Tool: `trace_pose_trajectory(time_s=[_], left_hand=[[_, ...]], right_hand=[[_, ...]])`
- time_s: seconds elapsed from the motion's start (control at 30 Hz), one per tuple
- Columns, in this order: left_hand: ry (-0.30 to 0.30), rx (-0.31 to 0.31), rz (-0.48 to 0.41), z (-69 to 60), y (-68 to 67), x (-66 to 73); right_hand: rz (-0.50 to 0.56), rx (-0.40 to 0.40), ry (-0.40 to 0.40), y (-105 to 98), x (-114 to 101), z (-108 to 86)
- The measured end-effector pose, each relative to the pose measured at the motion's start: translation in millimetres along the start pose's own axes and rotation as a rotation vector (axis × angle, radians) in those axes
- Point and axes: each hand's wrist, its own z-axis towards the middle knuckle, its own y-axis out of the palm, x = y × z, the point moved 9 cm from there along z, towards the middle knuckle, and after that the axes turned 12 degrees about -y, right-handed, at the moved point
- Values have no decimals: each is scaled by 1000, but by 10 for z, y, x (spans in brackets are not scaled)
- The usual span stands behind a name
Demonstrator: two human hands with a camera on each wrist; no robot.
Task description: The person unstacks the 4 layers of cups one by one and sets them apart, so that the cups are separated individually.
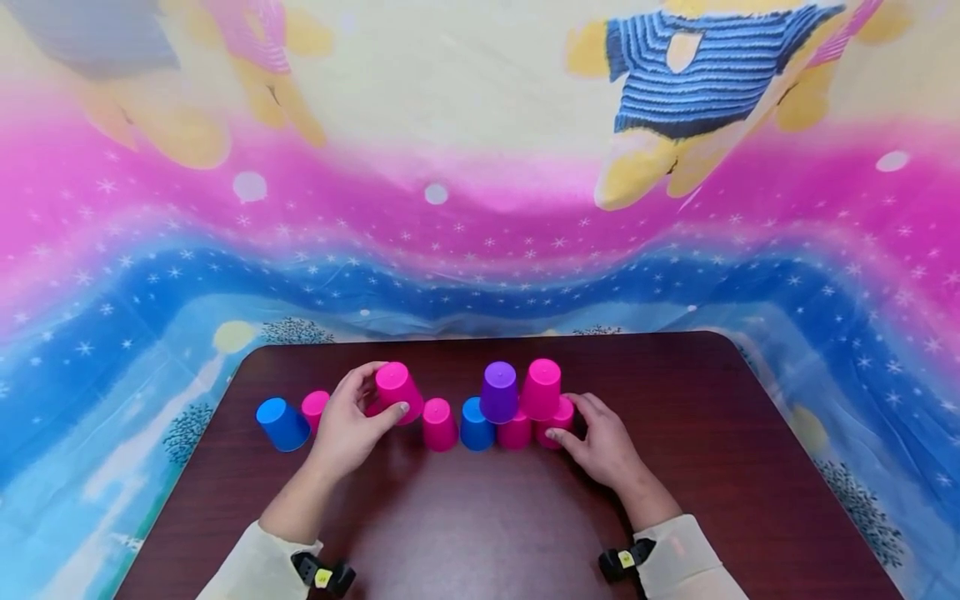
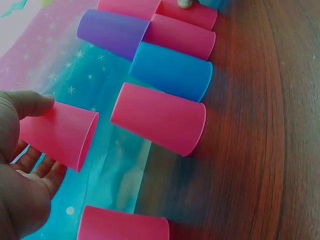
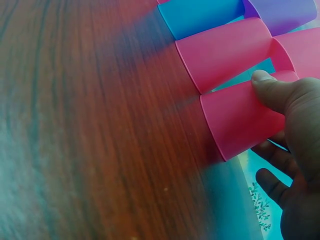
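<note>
My left hand [image 1: 352,425] holds a pink cup [image 1: 397,390] upside down, thumb on one side and fingers on the other. In the left wrist view this held cup [image 2: 62,134] is apart from the row of cups. The row has a pink cup [image 1: 440,427], a blue cup [image 1: 477,427] and two more pink cups. A purple cup [image 1: 499,390] and a pink cup [image 1: 542,388] stand on top of the row. My right hand [image 1: 603,442] grips the row's rightmost pink cup [image 3: 245,112], its thumb on the near side.
Left of my left hand, a blue cup [image 1: 282,425] and a partly hidden pink cup [image 1: 314,406] stand upside down on the dark brown table [image 1: 480,517]. A printed cloth [image 1: 465,225] hangs behind the table and along its sides.
</note>
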Motion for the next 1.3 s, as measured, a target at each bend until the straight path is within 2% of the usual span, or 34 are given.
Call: trace_pose_trajectory(time_s=[0.37, 0.7, 1.07, 1.3], left_hand=[[-30, 20, -3, -8, -191, -69], [-38, 68, 16, -35, -382, -124], [-37, 92, 30, -47, -529, -199], [-23, 113, 8, -47, -647, -204]], right_hand=[[2, -4, 2, -8, -17, 6], [1, -8, 6, 3, -14, 5], [-3, -5, 2, 3, -8, 1], [-2, -5, 4, -5, -11, 1]])
